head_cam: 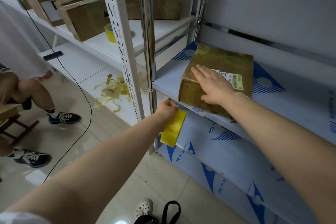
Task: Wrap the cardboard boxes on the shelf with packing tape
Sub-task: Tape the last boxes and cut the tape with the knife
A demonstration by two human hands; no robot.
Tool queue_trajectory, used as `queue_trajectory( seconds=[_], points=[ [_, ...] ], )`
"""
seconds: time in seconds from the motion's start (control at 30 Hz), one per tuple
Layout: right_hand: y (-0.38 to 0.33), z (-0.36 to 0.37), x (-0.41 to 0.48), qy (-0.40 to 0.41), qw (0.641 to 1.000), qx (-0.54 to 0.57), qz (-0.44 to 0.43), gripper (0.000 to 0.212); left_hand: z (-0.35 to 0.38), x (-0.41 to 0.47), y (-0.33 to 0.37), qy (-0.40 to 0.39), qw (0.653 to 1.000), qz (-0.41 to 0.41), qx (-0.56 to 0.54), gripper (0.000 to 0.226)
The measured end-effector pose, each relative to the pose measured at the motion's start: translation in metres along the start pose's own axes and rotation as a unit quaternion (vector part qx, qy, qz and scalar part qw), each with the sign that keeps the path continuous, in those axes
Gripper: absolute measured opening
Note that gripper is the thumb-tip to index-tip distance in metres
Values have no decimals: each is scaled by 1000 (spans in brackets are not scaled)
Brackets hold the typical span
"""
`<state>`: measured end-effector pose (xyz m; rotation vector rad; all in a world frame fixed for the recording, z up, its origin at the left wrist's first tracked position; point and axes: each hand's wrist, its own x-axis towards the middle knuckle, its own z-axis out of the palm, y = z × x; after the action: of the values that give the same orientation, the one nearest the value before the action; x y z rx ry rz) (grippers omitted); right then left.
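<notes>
A flat cardboard box (221, 60), shiny with yellowish tape and bearing a white barcode label, lies at the front edge of the metal shelf (291, 100). My right hand (213, 83) rests flat on its top near corner, fingers spread. Below the shelf edge my left hand (166, 109) grips a yellow tape roll (173, 129), held just under the box's front left corner. Whether a strip runs from the roll to the box is hidden.
Several cardboard boxes (83, 14) and a second yellow tape roll (110, 32) sit on the white rack at left. Torn tape scraps (112, 89) litter its lower shelf. A person sits at left, sneakers (64, 117) on the tiled floor. A black cable (87, 103) hangs down.
</notes>
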<state>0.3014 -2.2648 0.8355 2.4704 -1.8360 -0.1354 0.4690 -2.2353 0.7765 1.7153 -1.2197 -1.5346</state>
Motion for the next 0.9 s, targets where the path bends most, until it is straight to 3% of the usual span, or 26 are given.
queue_trajectory(
  seconds=[0.1,0.17,0.23,0.27,0.33,0.4,0.47,0.6,0.77,0.9],
  points=[
    [-4,1,-4,51,998,-47,5,101,-4,-5,0,-10,1000,16,-10,19],
    [-9,2,-16,166,985,-41,-27,80,-7,-10,0,-17,999,32,-9,18],
    [-25,8,-32,308,947,79,-39,45,-9,-15,3,-32,998,47,-11,15],
    [-34,13,-40,307,938,158,-24,35,-9,-17,4,-41,998,53,-13,14],
    [-48,18,-51,156,931,321,79,35,-7,-22,6,-54,997,63,-9,13],
    [-51,24,-58,12,868,464,179,38,-3,-26,6,-65,995,76,-1,13],
    [-49,26,-64,-11,815,545,197,31,1,-31,7,-76,993,88,5,12],
    [-43,31,-83,53,846,489,206,21,12,-40,6,-106,988,108,37,11],
    [-34,24,-110,108,916,300,241,23,31,-50,27,-180,980,78,42,13],
    [-22,11,-128,211,905,264,259,25,47,-63,61,-196,970,127,73,8]
  ],
)
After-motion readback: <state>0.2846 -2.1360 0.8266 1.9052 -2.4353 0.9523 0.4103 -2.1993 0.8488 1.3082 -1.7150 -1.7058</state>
